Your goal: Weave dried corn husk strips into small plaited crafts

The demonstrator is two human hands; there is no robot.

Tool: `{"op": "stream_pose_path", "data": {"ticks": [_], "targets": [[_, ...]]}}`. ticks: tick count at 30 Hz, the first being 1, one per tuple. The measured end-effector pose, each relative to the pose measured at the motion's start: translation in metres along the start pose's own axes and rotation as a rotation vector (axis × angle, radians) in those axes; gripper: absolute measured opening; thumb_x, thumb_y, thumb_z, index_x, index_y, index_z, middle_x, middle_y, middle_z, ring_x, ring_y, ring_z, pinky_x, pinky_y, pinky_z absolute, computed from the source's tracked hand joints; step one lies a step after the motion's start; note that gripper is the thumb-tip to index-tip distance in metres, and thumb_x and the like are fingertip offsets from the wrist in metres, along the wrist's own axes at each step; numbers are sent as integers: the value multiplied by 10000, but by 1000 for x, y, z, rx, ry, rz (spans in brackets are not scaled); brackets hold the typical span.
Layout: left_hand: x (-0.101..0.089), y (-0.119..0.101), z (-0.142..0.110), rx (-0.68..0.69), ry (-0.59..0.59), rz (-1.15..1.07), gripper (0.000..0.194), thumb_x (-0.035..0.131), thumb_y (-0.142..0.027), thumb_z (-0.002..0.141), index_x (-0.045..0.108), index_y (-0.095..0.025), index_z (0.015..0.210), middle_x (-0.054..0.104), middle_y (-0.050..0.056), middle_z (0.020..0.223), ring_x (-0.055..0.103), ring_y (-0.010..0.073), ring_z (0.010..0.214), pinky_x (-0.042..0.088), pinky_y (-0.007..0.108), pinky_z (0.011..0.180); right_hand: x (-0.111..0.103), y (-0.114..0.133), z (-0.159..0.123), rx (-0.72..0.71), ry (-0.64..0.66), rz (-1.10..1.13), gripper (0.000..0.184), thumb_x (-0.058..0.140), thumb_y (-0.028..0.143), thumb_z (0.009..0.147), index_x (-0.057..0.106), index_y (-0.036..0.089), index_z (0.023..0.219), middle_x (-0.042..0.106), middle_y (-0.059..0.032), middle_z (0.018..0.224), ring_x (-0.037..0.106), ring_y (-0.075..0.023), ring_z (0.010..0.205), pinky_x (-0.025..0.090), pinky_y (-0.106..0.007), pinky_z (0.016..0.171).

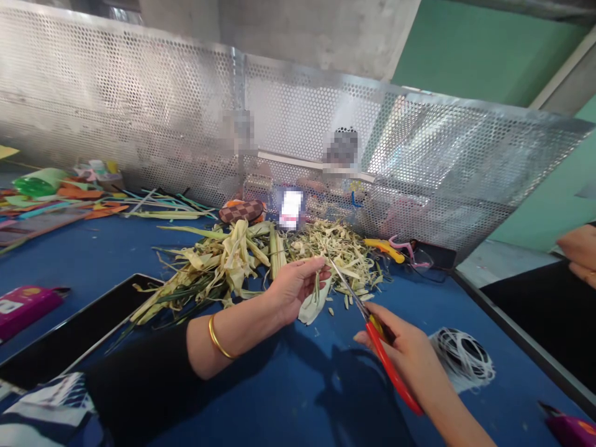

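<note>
My left hand (pixel 294 287), with a gold bangle on its wrist, pinches a pale strip of dried corn husk (pixel 315 304) between thumb and fingers. The husk hangs below the fingertips. Scissors (pixel 393 372) with red handles are in my right hand (pixel 407 341), fingers wrapped around the grips. Their narrow blades point up and left, with the tips right by my left fingertips. Whether the blades touch the husk I cannot tell. Just beyond both hands lies a heap of small cut husk pieces (pixel 347 245). Longer whole husks (pixel 200 264) are piled to the left of it.
A perforated metal screen (pixel 139 105) borders the blue table's back. A phone (pixel 291 208), checkered pouch (pixel 242 212) and yellow tool (pixel 384 249) lie before it. Left are a black flat panel (pixel 88 329) and purple box (pixel 28 309); right, coiled white cord (pixel 465 360) and another person's hand (pixel 580 251).
</note>
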State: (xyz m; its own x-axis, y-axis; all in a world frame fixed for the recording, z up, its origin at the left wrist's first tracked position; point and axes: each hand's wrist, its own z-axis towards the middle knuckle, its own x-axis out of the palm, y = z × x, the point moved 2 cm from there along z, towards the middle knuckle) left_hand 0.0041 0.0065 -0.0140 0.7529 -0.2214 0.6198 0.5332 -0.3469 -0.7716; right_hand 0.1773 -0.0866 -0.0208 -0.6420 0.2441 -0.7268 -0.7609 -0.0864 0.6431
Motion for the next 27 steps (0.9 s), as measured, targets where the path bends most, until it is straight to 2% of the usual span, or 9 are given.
{"op": "stream_pose_path", "data": {"ticks": [10,16,20,27], "targets": [[-4,2,5,-13,54,-34,147,732,-223,656,632,-116,676,605,16,630,525,72,546,417,190,551,1,-3,-1,25,38,54,438,619,453,699,689,196,1047,739,-39,841,671,-231,728,533,-255,611],[-5,3,7,-73,58,-47,149,711,-240,684,616,-124,687,594,12,621,520,82,513,406,208,500,3,-4,-4,66,74,91,465,610,449,727,662,203,1118,742,-26,776,677,-229,701,542,-264,595],[-8,6,10,-93,10,-76,121,691,-216,700,608,-130,686,599,12,622,529,89,508,430,221,515,5,-5,-4,72,90,65,461,593,485,742,663,207,1102,726,-15,741,657,-215,653,528,-256,566],[-8,1,9,-80,-15,-86,125,706,-213,690,613,-134,712,621,22,657,570,109,565,466,244,596,3,-10,1,94,10,-71,444,574,509,733,648,216,1059,704,1,712,647,-205,665,504,-260,621]]}}
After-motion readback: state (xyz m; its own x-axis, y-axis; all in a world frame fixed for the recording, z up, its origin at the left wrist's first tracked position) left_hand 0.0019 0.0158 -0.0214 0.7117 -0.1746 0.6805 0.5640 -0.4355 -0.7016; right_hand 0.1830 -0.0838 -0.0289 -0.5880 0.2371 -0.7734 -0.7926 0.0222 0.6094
